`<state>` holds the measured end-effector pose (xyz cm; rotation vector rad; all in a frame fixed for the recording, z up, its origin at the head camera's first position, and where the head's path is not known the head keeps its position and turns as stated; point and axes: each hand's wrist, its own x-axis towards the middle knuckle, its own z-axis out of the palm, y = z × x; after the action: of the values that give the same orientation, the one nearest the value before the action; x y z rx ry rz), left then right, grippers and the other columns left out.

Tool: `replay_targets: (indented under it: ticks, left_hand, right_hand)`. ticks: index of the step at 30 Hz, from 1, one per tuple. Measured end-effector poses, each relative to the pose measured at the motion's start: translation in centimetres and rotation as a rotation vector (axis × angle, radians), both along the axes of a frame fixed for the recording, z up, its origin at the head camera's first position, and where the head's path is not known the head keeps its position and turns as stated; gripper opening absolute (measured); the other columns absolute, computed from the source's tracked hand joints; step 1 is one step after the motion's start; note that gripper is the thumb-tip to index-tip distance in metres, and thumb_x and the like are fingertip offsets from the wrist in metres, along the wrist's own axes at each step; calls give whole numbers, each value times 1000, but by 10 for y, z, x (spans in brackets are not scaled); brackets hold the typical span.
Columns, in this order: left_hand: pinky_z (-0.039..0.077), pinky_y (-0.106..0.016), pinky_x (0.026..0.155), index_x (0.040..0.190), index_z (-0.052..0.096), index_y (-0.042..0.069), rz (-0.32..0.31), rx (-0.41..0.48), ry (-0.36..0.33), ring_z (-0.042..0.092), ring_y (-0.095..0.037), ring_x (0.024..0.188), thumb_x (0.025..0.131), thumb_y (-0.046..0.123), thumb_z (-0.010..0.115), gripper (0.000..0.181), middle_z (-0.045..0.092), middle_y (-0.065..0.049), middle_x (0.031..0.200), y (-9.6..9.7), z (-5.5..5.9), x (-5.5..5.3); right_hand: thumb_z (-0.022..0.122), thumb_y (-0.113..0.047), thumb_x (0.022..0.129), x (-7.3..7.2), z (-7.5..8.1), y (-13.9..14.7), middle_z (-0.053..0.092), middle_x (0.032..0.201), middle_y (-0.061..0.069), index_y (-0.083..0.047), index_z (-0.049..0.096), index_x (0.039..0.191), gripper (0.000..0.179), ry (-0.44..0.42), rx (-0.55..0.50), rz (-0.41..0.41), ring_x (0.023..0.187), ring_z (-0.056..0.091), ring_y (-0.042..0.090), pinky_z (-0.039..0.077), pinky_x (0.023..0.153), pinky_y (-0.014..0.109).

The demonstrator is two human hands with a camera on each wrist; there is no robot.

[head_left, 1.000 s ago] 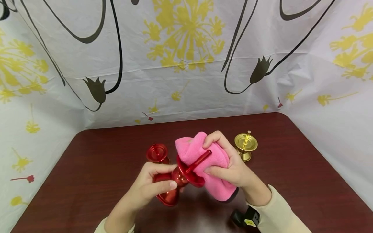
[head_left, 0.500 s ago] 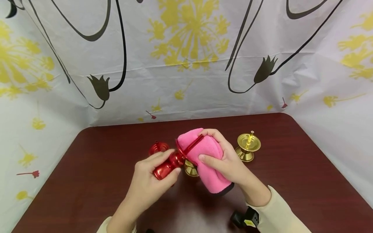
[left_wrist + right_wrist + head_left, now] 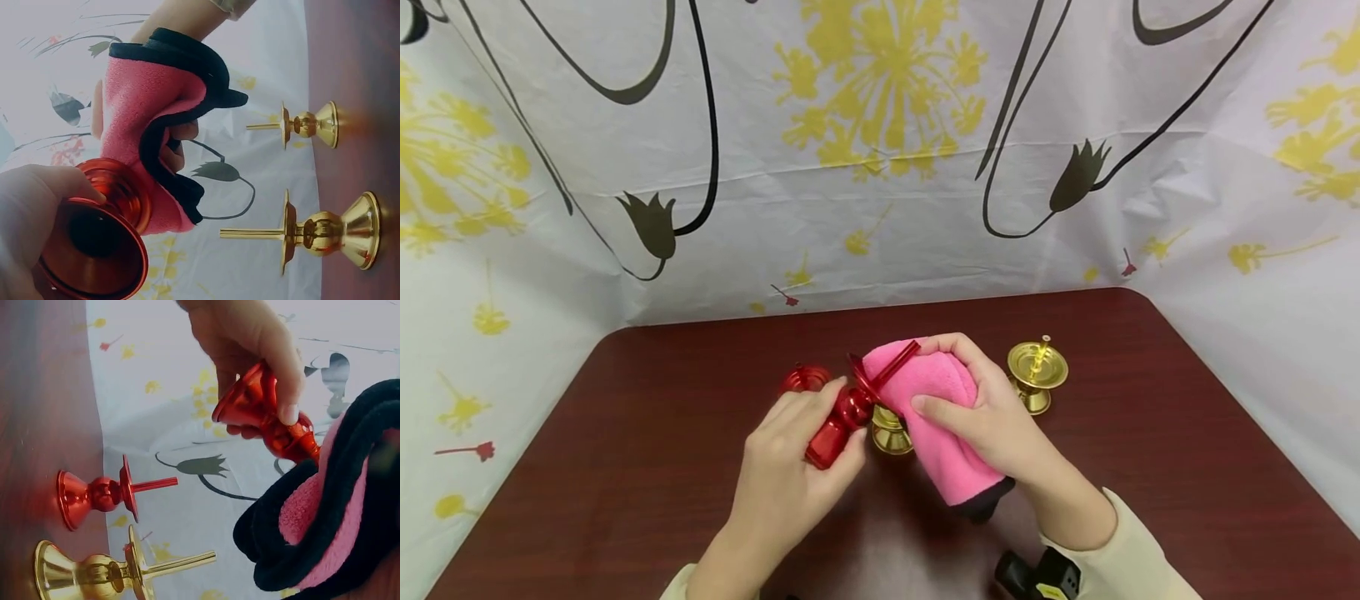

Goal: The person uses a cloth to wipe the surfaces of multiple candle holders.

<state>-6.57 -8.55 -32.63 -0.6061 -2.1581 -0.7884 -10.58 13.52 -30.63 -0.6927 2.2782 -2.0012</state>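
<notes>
My left hand (image 3: 797, 467) grips a shiny red candlestick (image 3: 853, 408) round its stem, fingers curled on it. The candlestick is tilted, with its dish and thin spike toward the upper right; its hollow base faces the left wrist camera. In my right hand (image 3: 977, 400) is a pink cloth (image 3: 936, 417) with a dark edge, gripped between thumb and fingers. The cloth lies against the dish of the red candlestick, close to the spike. In the right wrist view the folded cloth (image 3: 300, 519) hides the dish.
A second red candlestick (image 3: 103, 494) stands behind my left hand. A gold candlestick (image 3: 891, 435) stands behind the held one, partly covered by it. Another gold candlestick (image 3: 1037, 371) is at the back right. All stand on the dark red table (image 3: 625, 467). A patterned white sheet (image 3: 737, 208) hangs behind.
The red candlestick has risen and turned so its base points toward the person and less of its dish shows. My right hand's cloth has moved slightly left with it, staying against the dish.
</notes>
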Motion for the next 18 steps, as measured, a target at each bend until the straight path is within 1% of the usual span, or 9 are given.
replay_targets:
  ticks: [5,10,12,14,17,18]
  left_hand:
    - [59,-32,72,118,70,7,-11,9,15,64,-14,85,73,16,78,47,74,-2,94,0,1,3]
    - [60,-32,72,120,69,7,-30,6,25,64,-14,86,74,17,78,48,74,-2,95,1,2,6]
    - [60,-32,72,120,69,6,-37,5,37,64,-14,86,75,18,77,47,74,-2,95,2,2,7]
    - [60,-32,72,120,69,6,-45,6,47,64,-14,86,77,19,77,46,75,-1,96,3,2,8]
    - [60,-31,72,120,69,6,-55,17,55,64,-15,85,78,18,76,45,74,-1,96,4,2,9]
    - [60,-31,72,120,69,6,-54,19,46,64,-14,86,77,18,77,46,74,-1,96,3,2,9]
  right_hand:
    - [69,-6,86,6,7,1,62,100,13,-5,54,121,38,-14,23,-29,77,64,15,56,64,29]
    - [71,-9,87,15,16,6,63,103,12,-10,54,122,39,-39,96,-39,78,64,17,57,64,31]
    - [71,-11,87,18,19,10,63,103,12,-13,54,122,39,-29,146,-33,78,64,19,56,63,31]
    - [71,-12,88,22,23,13,62,107,10,-16,53,122,39,-13,187,-20,78,63,19,56,62,31]
    - [71,-11,88,25,27,18,62,116,6,-19,53,122,39,43,236,8,81,63,19,55,63,30]
    - [71,-10,88,26,29,20,61,119,5,-20,52,122,40,55,248,21,80,63,19,55,63,30]
